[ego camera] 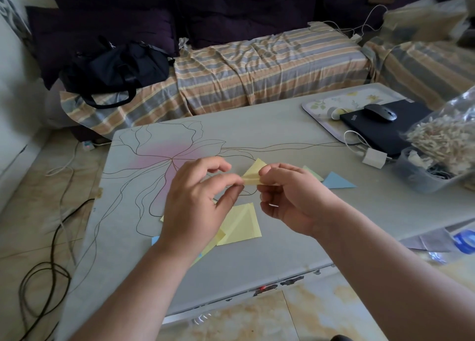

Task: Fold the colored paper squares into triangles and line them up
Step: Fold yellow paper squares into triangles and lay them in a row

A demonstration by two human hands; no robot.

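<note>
Hands met above the table (257,125) as the left hand (198,202) and right hand (290,196) pinched a yellow sheet (253,175) mid-fold, held just clear of the surface. More yellow paper (240,225) lay beneath, a blue triangle (336,181) to the right. Next, likely, came sharpening the crease and setting it beside the blue one.

Both hands, the left hand (195,199) and the right hand (290,196), pinch a folded yellow paper (253,175) above the bench (257,135). More yellow squares (241,225) lie near. A blue triangle (336,181) lies to the right.
</note>
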